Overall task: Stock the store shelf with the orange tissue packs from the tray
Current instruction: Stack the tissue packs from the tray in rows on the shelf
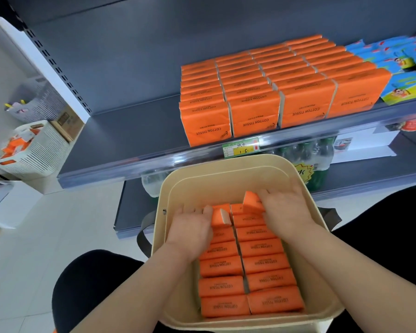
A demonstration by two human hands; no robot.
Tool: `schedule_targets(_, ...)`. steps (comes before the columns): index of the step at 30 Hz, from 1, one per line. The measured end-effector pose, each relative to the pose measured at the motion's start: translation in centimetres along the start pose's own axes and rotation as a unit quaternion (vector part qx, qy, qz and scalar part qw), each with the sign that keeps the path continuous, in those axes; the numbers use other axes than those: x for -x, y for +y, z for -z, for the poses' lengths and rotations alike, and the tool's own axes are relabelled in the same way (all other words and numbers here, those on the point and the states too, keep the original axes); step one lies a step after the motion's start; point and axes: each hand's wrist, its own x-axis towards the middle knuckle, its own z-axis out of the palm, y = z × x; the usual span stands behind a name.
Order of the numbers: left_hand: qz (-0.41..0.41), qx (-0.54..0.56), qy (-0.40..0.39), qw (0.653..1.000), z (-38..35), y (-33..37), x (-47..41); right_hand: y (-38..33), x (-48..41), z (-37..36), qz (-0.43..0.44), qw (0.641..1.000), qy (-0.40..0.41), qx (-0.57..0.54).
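A beige tray (226,169) rests on my lap and holds two rows of orange tissue packs (262,263). My left hand (190,224) grips one tilted orange pack (220,217) at the far end of the left row. My right hand (286,207) grips another tilted pack (251,200) at the far end of the right row. On the grey shelf (130,131) above stand four rows of stocked orange packs (255,102), several deep. The shelf's left part is bare.
Blue tissue packs (399,56) sit right of the orange rows. A price tag (240,147) hangs on the shelf's front rail. Green bottles (305,152) stand on the lower shelf. White crates (31,145) stand on the floor at the left.
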Motion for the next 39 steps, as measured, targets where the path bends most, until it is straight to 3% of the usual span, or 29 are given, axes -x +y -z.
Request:
schedule_targets(4,0.008,-0.058,-0.010,0.998,1.3,-1.8,-0.2,1.2,0.5,1.1,-0.080,0.995,-0.041,-0.038)
schedule_targets(10,-0.054,-0.091,-0.006,0.994,0.8,-3.5,0.6,0.3,0.6,0.6,-0.047,0.998,-0.006,-0.038)
schedule_targets(19,-0.039,-0.068,0.018,0.997,-1.6,-9.5,2.1,-4.4,-0.3,0.5,-0.010,0.999,0.009,-0.052)
schedule_targets(24,-0.010,-0.067,-0.013,0.998,-1.4,-11.0,3.3,-6.6,-0.4,1.5,0.002,0.996,-0.014,-0.088)
schedule_targets(30,-0.014,0.040,0.017,0.999,0.2,-11.0,3.5,-8.4,-0.1,2.2,0.077,0.996,0.025,-0.029)
schedule_targets(34,-0.046,0.076,0.064,0.994,1.8,-11.8,1.0,-9.4,-2.8,3.0,0.108,0.991,-0.009,-0.081)
schedule_targets(39,-0.072,0.084,0.060,0.992,2.0,-13.0,-3.1,-8.9,-5.9,3.7,0.092,0.984,-0.073,-0.131)
